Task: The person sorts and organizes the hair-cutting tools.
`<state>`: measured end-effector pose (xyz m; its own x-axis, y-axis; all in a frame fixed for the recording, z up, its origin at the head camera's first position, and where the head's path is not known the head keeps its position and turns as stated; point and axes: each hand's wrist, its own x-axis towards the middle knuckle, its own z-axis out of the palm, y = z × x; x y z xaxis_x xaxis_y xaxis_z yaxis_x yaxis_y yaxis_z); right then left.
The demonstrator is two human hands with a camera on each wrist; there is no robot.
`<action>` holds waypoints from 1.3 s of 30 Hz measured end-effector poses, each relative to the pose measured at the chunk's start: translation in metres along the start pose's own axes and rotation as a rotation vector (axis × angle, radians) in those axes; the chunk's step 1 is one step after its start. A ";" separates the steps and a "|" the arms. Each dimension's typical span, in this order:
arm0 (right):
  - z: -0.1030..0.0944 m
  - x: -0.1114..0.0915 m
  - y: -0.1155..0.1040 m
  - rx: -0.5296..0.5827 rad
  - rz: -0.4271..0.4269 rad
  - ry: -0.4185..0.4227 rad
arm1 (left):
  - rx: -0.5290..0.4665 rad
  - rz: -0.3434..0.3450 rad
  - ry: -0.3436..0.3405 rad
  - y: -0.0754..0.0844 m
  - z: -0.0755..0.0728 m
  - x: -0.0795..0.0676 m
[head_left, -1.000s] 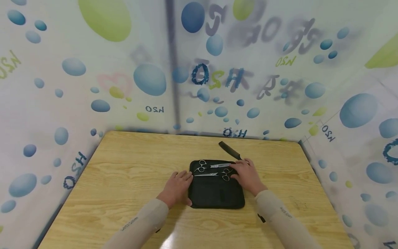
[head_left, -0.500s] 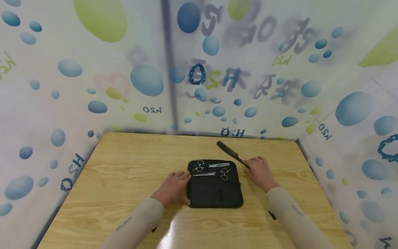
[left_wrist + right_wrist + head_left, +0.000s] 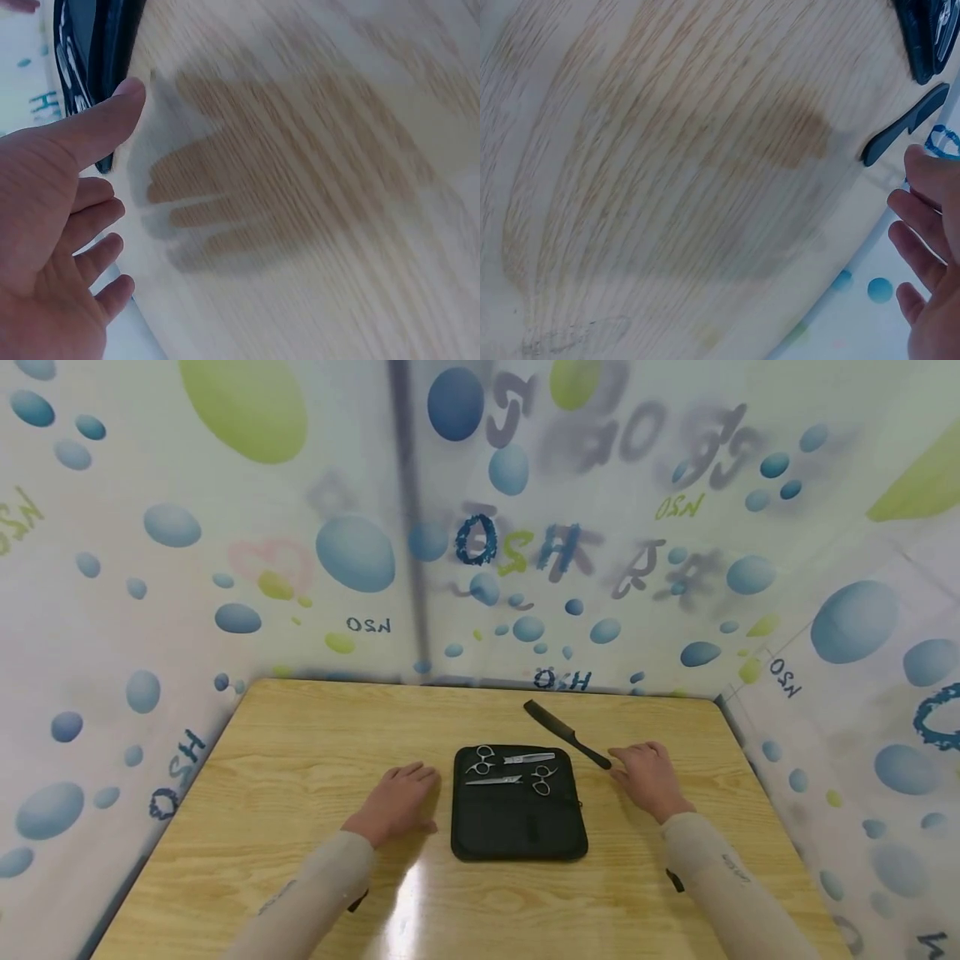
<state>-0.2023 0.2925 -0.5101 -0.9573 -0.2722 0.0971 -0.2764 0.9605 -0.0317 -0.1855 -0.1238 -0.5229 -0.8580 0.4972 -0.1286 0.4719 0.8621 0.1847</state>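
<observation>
A black scissors case (image 3: 517, 828) lies on the wooden table, with two pairs of silver scissors on its upper half. The upper pair (image 3: 529, 759) has its finger rings at the left; on the lower pair (image 3: 493, 781) they are at the right. Behind the case a black comb (image 3: 551, 722) lies slantwise, its handle pointing toward my right hand (image 3: 648, 779). That hand is just right of the handle's end, fingers relaxed and holding nothing. Left of the case, my left hand (image 3: 393, 803) is apart from it, empty, thumb spread in the left wrist view.
The wooden table (image 3: 315, 735) meets a white wall (image 3: 300, 643) patterned with blue and green bubbles at the back. More patterned wall stands along both sides. Light glares on the table's front part.
My right hand has moved right, off the case and away from the comb, uncovering its whole handle. My left hand has drawn back leftward from the case's edge. Case and comb stay put.
</observation>
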 end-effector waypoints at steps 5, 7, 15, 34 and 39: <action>0.001 -0.001 0.006 0.019 0.028 -0.033 | -0.029 -0.021 0.027 -0.012 -0.005 -0.003; 0.005 -0.001 0.009 0.033 0.043 -0.040 | -0.033 -0.034 0.027 -0.016 -0.006 -0.004; 0.014 -0.002 0.009 0.048 0.048 -0.029 | -0.029 -0.065 0.055 -0.027 -0.001 -0.006; 0.036 0.010 -0.011 0.092 0.150 0.004 | -0.070 -0.072 0.090 -0.030 0.008 -0.009; 0.036 0.014 -0.015 0.077 0.159 0.020 | -0.110 -0.062 0.112 -0.025 0.007 -0.009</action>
<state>-0.2151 0.2719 -0.5444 -0.9879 -0.1149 0.1045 -0.1276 0.9840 -0.1241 -0.1886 -0.1492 -0.5330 -0.9048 0.4243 -0.0347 0.3978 0.8716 0.2864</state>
